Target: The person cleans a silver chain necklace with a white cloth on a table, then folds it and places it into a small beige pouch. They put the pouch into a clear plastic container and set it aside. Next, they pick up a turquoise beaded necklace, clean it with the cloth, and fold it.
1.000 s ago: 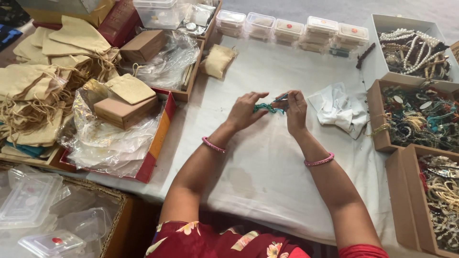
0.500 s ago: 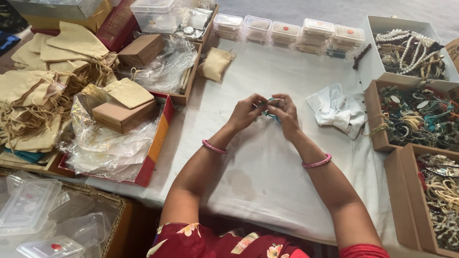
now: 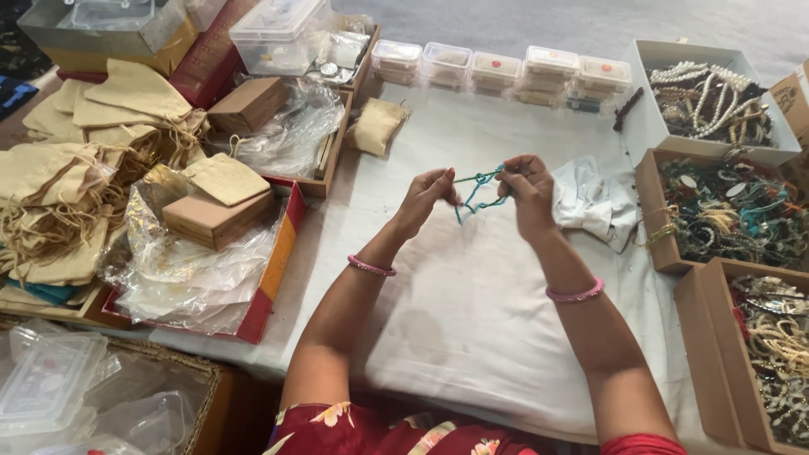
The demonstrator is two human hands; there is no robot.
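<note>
A thin teal beaded bracelet [image 3: 479, 189] with cord ends is stretched between my two hands above the white tablecloth [image 3: 472, 295]. My left hand [image 3: 425, 195] pinches its left end between thumb and fingers. My right hand [image 3: 529, 187] grips the right end, fingers curled. Both wrists wear a pink bangle. The bracelet's loop hangs loosely in the gap between the hands.
A crumpled white cloth [image 3: 594, 202] lies right of my hands. Cardboard boxes of bead jewellery [image 3: 725, 211] line the right edge. Small clear lidded boxes [image 3: 501, 67] stand at the back. Beige drawstring pouches [image 3: 76, 160], brown boxes [image 3: 215, 219] and plastic wrap fill the left.
My hands have moved apart and lifted slightly, pulling the teal bracelet out from a bunched state into a stretched line between them.
</note>
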